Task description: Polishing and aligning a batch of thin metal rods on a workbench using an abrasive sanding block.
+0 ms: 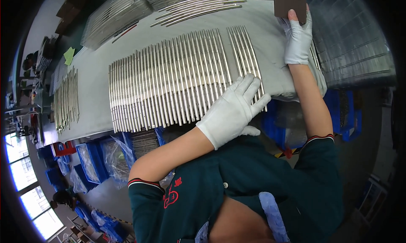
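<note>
A long row of shiny metal rods lies side by side on the cloth-covered table. Just right of it, past a narrow gap, is a smaller group of rods. My left hand, in a white glove, rests over the near ends of these rods with its fingers stretched out and apart. At the table's far right my right hand, also gloved in white, grips a flat brown rectangular block. Its thumb presses on the block's near edge; the other fingers are mostly hidden behind it.
More rods lie at the table's left end, and loose ones at the back. Plastic-wrapped rods stand back left, near a green paper. A transparent plastic-covered stack borders the right. Blue bins sit below the front edge.
</note>
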Motion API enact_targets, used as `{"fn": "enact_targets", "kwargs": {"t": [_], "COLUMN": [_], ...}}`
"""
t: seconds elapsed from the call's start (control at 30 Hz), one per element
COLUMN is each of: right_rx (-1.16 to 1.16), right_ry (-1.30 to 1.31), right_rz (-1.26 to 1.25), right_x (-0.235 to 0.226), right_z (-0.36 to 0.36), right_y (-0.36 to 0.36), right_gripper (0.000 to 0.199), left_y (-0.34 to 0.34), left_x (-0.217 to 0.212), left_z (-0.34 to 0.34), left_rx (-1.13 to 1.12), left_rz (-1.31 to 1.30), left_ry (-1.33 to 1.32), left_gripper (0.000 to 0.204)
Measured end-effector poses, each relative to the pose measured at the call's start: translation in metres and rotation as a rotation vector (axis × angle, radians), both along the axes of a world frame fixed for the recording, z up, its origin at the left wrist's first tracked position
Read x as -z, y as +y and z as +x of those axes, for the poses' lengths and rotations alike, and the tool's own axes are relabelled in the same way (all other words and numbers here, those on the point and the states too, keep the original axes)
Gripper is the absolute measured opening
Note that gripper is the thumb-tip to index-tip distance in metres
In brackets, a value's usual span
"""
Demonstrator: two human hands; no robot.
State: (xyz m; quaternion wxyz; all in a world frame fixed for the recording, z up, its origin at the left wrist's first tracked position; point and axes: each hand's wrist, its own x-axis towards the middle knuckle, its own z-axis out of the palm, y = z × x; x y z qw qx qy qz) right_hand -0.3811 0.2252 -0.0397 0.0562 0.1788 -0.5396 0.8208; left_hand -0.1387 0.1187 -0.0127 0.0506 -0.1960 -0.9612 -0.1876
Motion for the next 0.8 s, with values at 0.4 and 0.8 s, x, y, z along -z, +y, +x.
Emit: {"fn": "enact_targets", "kwargs": {"t": [0.4,0.8], "right_rx": [0.331,0.317], "right_ry": [0.371,0.406], "right_rz": [0.198,0.266], "right_x": [-0.007,-0.008], "right_z": [0.01,0.018], "right_y": [0.01,0.01], "right_gripper": [0.075,0.073], "left_y": [0.007,-0.007], "left_x": [-0.003,-0.015], "left_z": [-0.006,0.012], "left_rx": [0.048,-0.049], "left_rz": [-0.007,-0.097], "left_ry": [-0.017,-0.082], "left_gripper": [0.086,0.085]}}
